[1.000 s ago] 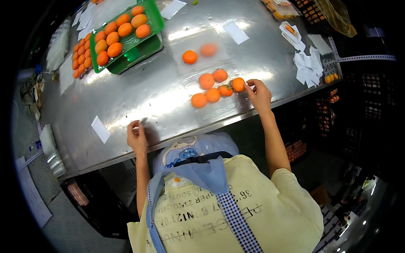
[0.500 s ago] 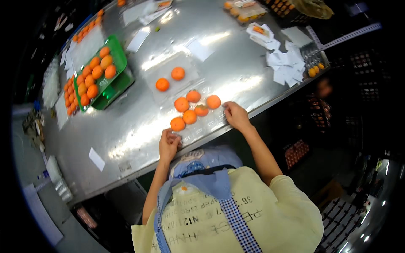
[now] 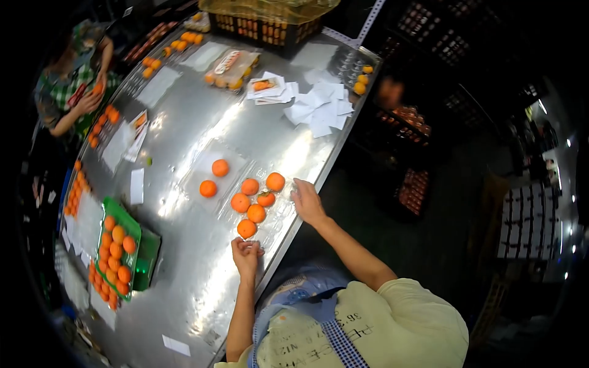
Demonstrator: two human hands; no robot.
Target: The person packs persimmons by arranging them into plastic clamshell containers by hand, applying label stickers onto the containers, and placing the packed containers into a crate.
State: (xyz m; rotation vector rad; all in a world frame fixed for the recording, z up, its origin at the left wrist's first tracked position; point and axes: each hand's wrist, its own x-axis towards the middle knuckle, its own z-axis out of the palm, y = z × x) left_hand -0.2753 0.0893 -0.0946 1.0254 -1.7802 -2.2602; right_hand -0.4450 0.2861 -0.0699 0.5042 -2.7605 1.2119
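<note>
A clear plastic tray lies near the table edge, with several round orange fruits grouped in its cups; one shows a green leafy top. My left hand has its fingers curled on the tray's near end, just below the lowest fruit. At the opposite end, my right hand grips the rim with bent fingers, close to the upper right fruit. Beyond this tray is another clear plastic sheet or tray with two orange fruits on it.
A green basket of fruit tilts on a stand at left. White cards are heaped near the far right edge, beside a packed fruit box. A dark crate stands at the back. A co-worker holds fruit across the table.
The view has turned, bringing the co-worker and dark crate into sight. Both hands remain at the two ends of the tray, and the fruits keep their arrangement.
</note>
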